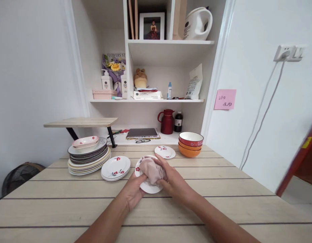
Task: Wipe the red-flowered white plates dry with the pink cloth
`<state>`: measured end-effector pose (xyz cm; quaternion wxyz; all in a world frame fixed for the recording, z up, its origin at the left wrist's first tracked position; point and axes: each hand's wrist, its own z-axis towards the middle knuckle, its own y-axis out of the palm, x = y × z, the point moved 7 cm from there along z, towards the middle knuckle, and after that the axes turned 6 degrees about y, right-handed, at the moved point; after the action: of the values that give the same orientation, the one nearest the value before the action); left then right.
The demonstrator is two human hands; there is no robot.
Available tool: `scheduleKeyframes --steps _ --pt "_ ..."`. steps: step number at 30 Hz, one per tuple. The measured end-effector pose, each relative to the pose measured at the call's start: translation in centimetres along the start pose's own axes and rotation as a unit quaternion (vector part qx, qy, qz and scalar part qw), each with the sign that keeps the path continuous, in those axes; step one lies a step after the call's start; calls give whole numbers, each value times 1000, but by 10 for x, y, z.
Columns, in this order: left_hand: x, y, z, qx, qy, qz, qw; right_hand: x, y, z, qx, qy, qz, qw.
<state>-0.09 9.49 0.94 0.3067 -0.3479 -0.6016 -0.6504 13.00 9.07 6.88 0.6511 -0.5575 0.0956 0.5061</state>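
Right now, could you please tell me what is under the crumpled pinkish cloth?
A round white plate with a red flower shows below and left of the cloth; the plate's middle is covered and cannot be seen.

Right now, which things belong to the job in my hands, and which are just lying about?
In the job: plate in your left hand, cloth in your right hand; probably the small stacked plates.
Lying about: red jug, glasses, framed photo.
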Motion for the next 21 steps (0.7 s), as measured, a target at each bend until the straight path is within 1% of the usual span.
scheduleKeyframes --steps 3,7,10,12,15,18,21 --pt "1 4 0 -13 -1 7 1000 3 -3 2 27 -7 -10 1000" --pt "0 9 -2 -39 -8 19 999 -8 0 0 20 -58 -98 993" --pt "-3 11 -3 -69 -17 29 997 -16 0 -1 19 -92 -108 990" --pt "-3 9 -3 -70 -19 25 997 -18 -1 -1 34 -104 -115 987" --pt "-3 6 -3 -60 -29 2 998 -11 -3 3 43 -90 -152 983" --pt "1 6 -4 -58 -29 -34 997 1 -3 5 28 -36 -181 982" --pt "5 4 -3 -46 -14 -64 997 0 0 1 21 -14 -196 980"
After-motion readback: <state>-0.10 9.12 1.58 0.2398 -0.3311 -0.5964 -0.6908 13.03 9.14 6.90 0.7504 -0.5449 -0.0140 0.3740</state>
